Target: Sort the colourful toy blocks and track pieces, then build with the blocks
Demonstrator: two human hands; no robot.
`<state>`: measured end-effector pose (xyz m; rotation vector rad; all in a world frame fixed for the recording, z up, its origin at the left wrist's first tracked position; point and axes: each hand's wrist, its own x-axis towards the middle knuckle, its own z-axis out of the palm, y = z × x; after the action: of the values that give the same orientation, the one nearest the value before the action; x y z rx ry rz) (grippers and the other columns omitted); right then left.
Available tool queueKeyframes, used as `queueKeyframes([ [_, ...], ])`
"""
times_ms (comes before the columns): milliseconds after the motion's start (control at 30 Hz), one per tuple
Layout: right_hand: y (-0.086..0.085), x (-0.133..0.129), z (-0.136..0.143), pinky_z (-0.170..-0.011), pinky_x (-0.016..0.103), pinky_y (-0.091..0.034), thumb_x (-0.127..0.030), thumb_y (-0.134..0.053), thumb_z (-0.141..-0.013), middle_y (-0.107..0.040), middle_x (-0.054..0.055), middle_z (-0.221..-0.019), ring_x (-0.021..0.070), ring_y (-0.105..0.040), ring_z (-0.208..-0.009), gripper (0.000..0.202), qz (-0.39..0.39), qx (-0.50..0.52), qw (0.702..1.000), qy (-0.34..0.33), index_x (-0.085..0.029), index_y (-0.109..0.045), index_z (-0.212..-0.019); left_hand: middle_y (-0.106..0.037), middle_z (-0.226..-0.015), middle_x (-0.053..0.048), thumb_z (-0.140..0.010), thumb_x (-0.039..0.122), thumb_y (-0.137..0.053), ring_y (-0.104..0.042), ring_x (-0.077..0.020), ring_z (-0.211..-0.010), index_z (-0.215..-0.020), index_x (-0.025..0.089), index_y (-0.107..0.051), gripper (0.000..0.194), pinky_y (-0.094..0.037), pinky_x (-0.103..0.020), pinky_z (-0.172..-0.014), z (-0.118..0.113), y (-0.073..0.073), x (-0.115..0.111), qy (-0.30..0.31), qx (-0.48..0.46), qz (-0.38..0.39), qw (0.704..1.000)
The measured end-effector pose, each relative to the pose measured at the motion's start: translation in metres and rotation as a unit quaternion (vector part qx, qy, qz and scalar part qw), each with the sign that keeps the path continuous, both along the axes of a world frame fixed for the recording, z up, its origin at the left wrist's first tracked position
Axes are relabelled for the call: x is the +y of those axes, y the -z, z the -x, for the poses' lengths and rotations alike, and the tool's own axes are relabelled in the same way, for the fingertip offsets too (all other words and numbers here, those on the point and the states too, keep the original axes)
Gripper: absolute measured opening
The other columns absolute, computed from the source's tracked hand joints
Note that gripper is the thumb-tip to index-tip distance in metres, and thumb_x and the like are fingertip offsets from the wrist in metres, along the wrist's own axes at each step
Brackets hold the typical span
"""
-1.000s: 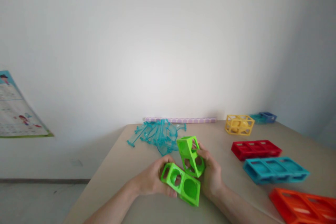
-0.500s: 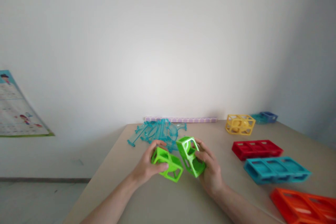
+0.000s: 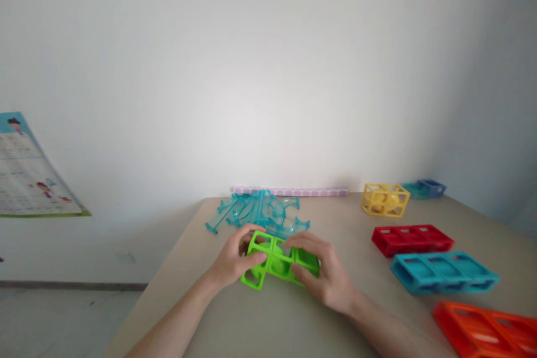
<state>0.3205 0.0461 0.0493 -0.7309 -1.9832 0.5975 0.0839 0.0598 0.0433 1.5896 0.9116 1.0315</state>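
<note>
Two green open-frame plastic blocks meet at the middle of the table. My left hand (image 3: 237, 260) grips the left green block (image 3: 254, 276), thumb on its near face and fingers behind it. My right hand (image 3: 325, 271) has its thumb and fingers around the right green block (image 3: 280, 265), which lies to the side and touches the left one. Whether the two are locked together I cannot tell. Just beyond my hands lies a loose pile of clear teal plastic pieces (image 3: 260, 210).
On the right of the table (image 3: 251, 330) lie a red frame block (image 3: 413, 239), a teal frame block (image 3: 444, 271) and an orange one (image 3: 486, 327). Farther back stand a yellow frame block (image 3: 385, 199) and a blue piece (image 3: 432, 187). A patterned purple strip (image 3: 289, 191) runs along the wall.
The two green blocks, held apart before, now touch. My right hand has turned its block from upright to lying sideways; my left hand has tilted its block upward.
</note>
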Motion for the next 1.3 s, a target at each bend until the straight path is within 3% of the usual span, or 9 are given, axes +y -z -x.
queueKeyframes([
  [233, 0.002, 0.000, 0.001, -0.080, 0.034, -0.048, -0.018, -0.062, -0.077, -0.066, 0.006, -0.100, 0.0234, -0.062, -0.091, 0.030, 0.012, 0.011, 0.999, 0.037, -0.021, -0.062, -0.108, -0.059, -0.101, -0.003, -0.060, 0.026, -0.082, -0.059, -0.0171, -0.084, -0.118, 0.021, -0.050, 0.067, -0.047, -0.025, -0.071, -0.003, 0.000, -0.002, 0.030, -0.005, 0.013, 0.999],
  [467, 0.006, 0.000, 0.001, -0.084, 0.038, -0.047, -0.026, -0.059, -0.083, -0.062, 0.006, -0.110, 0.0252, -0.058, -0.098, 0.039, 0.037, 0.051, 0.995, 0.075, -0.025, -0.054, -0.122, -0.066, -0.090, -0.001, -0.059, 0.023, -0.082, -0.062, -0.0165, -0.077, -0.110, 0.020, -0.056, 0.058, -0.049, -0.024, -0.065, -0.008, -0.005, -0.003, -0.040, -0.091, 0.044, 0.994],
  [700, 0.010, 0.001, 0.003, -0.073, 0.032, -0.050, -0.029, -0.058, -0.085, -0.059, 0.008, -0.115, 0.0206, -0.058, -0.089, 0.052, 0.068, 0.079, 0.993, 0.055, -0.024, -0.042, -0.134, -0.067, -0.084, 0.000, -0.061, 0.025, -0.081, -0.063, -0.0146, -0.068, -0.107, 0.020, -0.058, 0.052, -0.049, -0.023, -0.058, -0.006, -0.004, 0.001, -0.112, -0.153, 0.063, 0.980],
  [1000, 0.006, -0.001, 0.009, -0.065, 0.030, -0.052, -0.029, -0.062, -0.084, -0.062, 0.007, -0.100, 0.0190, -0.061, -0.081, 0.045, 0.097, 0.114, 0.988, 0.039, -0.022, -0.045, -0.126, -0.067, -0.078, 0.001, -0.060, 0.023, -0.082, -0.064, -0.0149, -0.063, -0.103, 0.020, -0.060, 0.048, -0.050, -0.025, -0.057, -0.008, -0.005, 0.001, -0.120, -0.178, 0.063, 0.975],
  [1300, 0.014, -0.004, 0.013, -0.064, 0.029, -0.051, -0.033, -0.066, -0.083, -0.062, 0.004, -0.091, 0.0179, -0.062, -0.074, 0.043, 0.120, 0.125, 0.984, 0.048, -0.023, -0.044, -0.119, -0.069, -0.077, -0.002, -0.067, 0.032, -0.078, -0.066, -0.0174, -0.063, -0.100, 0.017, -0.061, 0.040, -0.052, -0.028, -0.057, -0.015, -0.013, -0.005, -0.133, -0.212, 0.103, 0.963],
])
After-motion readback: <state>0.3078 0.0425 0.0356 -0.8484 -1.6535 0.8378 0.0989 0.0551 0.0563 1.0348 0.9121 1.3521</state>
